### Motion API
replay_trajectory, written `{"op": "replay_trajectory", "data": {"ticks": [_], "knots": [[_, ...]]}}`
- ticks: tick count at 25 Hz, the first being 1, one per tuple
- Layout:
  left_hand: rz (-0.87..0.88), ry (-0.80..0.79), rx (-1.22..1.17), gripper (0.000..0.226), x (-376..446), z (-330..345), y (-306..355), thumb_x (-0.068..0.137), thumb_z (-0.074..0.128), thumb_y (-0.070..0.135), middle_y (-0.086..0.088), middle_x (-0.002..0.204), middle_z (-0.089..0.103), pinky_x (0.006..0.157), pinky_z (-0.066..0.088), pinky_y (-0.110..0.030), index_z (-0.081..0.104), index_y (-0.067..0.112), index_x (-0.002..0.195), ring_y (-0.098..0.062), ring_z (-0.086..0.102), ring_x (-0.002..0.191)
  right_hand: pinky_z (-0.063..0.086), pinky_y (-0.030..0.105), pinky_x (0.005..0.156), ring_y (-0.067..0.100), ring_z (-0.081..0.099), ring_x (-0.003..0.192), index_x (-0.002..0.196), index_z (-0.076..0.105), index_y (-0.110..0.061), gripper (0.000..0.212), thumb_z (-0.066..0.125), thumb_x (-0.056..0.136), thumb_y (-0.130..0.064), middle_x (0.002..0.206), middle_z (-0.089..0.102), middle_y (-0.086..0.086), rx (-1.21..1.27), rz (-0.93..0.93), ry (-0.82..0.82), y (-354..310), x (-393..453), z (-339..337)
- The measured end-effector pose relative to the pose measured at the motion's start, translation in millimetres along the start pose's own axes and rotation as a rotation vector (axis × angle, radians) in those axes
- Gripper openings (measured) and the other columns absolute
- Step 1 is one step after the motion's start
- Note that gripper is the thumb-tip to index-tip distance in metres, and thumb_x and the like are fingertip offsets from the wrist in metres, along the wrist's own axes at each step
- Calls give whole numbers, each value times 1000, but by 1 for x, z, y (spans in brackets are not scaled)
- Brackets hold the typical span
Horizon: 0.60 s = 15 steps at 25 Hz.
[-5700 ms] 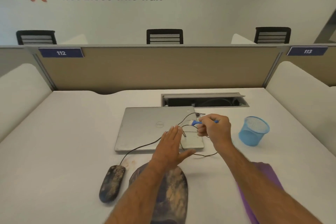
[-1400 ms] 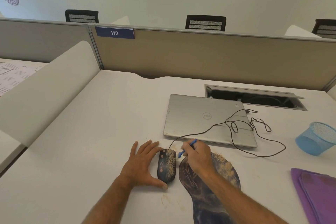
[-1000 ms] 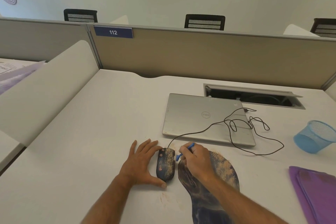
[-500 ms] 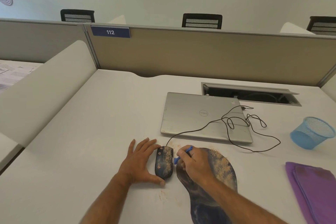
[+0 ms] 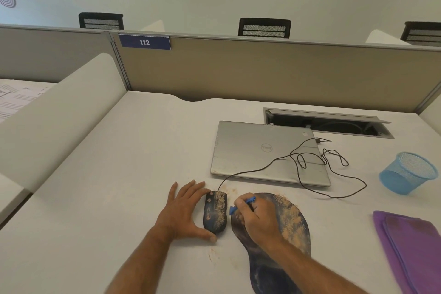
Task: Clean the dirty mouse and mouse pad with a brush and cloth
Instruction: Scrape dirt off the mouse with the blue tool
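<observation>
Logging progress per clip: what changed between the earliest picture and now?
Both hands left the laptop. The left hand now braces the mouse on the desk; the right hand, brush in its grip throughout, works beside it. Mouse pad, cloth and blue basket stayed put.

A: What does the left hand (image 5: 183, 212) do?
B: It lies flat on the desk (image 5: 119, 174), fingers spread, thumb at the near end of the dusty mouse (image 5: 214, 213).
A: And the right hand (image 5: 255, 217)?
B: Its fingers pinch a blue brush (image 5: 241, 205), tip just beside the mouse, over the soiled mouse pad (image 5: 293, 227).
</observation>
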<state>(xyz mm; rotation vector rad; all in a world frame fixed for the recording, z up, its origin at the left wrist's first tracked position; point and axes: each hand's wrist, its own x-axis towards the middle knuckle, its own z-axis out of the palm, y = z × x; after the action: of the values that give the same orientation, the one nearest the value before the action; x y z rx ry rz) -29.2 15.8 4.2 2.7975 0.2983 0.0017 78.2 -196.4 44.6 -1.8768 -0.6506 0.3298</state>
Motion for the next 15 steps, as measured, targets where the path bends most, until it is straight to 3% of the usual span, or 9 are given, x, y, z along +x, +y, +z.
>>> {"op": "replay_trajectory", "data": {"ticks": [3,7,12,15], "knots": [[1,7,-6,131,0,1,-1,43,56,105,17,164,16,122,-10,-52,29,39,153,-4,-1,152,49,35,54,19,57,57,71,67,-12,26,55,92,-21,60,60,6,-49,-14,-93,-2,-8,2],[-3,7,-6,130,0,1,-1,44,56,104,16,164,17,122,-10,-52,30,39,153,-4,-1,152,45,17,52,13,59,58,69,69,-11,29,51,88,-24,58,61,-3,-3,-98,43,-4,-7,-3],[-5,-6,16,131,0,0,0,44,54,105,17,164,14,122,-11,-52,27,39,153,-4,-2,152,42,22,50,12,53,53,66,64,-12,29,52,88,-26,56,57,1,-35,-80,-128,2,-15,0],[-14,-18,20,131,0,-1,0,44,53,106,18,164,12,122,-12,-51,26,39,154,-4,-3,152,44,17,52,8,55,52,71,68,-15,26,55,91,-24,54,59,-5,-5,-32,-26,-4,4,-10]]}}
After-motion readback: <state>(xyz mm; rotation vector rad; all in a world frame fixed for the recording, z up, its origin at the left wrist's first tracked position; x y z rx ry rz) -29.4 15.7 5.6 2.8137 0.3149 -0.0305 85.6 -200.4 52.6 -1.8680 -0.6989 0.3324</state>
